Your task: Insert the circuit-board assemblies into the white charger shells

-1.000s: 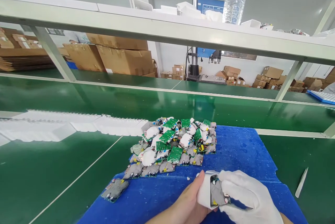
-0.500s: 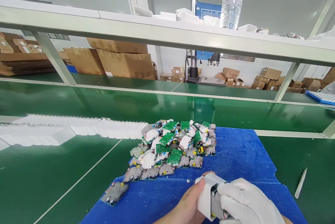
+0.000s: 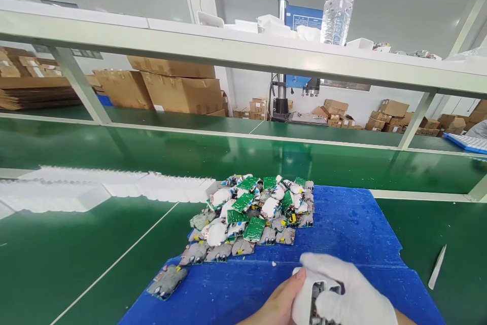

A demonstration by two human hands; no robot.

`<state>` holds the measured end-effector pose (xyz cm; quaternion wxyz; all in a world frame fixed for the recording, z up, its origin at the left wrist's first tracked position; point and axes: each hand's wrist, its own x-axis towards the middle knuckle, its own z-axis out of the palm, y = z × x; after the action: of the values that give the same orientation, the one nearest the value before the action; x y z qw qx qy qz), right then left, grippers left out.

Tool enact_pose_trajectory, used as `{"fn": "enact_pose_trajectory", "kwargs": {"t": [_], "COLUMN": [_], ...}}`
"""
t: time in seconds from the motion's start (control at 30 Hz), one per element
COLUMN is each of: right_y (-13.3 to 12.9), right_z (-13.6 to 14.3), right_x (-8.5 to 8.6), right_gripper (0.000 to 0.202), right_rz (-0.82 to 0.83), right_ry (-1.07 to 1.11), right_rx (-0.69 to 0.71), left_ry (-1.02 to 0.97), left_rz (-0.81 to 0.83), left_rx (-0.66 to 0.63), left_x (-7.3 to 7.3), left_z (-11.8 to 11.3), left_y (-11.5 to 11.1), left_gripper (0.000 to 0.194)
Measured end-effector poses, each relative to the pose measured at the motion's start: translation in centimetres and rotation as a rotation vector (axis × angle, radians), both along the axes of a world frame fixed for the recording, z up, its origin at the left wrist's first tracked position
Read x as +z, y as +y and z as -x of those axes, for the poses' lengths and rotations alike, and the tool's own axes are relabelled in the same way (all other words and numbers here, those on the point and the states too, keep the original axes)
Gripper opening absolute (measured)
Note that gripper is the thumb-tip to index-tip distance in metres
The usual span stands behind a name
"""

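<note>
My bare left hand is closed around the left side of a white plastic housing, low in the view. A circuit board with grey compound on its parts shows inside the housing's open end. My right hand, in a white glove, grips the housing from the other side, its fingers over the top and its thumb at the opening. Beyond the hands lies a pile of circuit boards, some coated grey or white, others green side up. One grey-coated board lies apart at the left.
A blue sheet covers part of the green bench. Rows of white housings stand at the left. A pointed, tweezers-like tool lies at the right. Overhead, a shelf carries a water bottle.
The housing has tilted, with its open end turned more upward. My gloved right hand has shifted over its top, and the board appears deeper inside.
</note>
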<state>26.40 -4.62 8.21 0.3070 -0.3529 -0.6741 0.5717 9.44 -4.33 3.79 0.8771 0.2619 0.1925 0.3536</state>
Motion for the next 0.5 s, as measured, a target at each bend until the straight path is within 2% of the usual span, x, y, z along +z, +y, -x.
{"fn": "enact_pose_trajectory", "kwargs": {"t": [0.07,0.17,0.27,0.33,0.4,0.5], "right_y": [0.4,0.8,1.3,1.6,1.7,2.0], "right_z": [1.2,2.0,1.7,1.6,1.7,2.1], "right_x": [0.1,1.3,1.8,1.5,1.2,1.4], "right_gripper": [0.064,0.043,0.042,0.046,0.039,0.032], "right_rz": [0.117,0.112,0.084,0.047,0.018,0.134], "right_ry": [0.125,0.129,0.108,0.077,-0.006,-0.173], "right_rx": [0.059,0.066,0.101,0.104,0.069,0.051], "left_ry": [0.037,0.073,0.108,0.152,0.192,0.218], "left_rz": [-0.042,-0.035,0.001,-0.011,-0.024,-0.019], "left_rx": [-0.012,0.000,0.038,0.055,0.049,0.016], "left_x": [0.2,0.5,0.6,0.8,1.4,3.2], "left_z": [0.1,0.1,-0.3,-0.8,-1.2,-1.3], "left_y": [-0.2,-0.3,-0.1,0.2,0.4,0.1], "left_gripper": [0.043,0.047,0.051,0.047,0.043,0.047]}}
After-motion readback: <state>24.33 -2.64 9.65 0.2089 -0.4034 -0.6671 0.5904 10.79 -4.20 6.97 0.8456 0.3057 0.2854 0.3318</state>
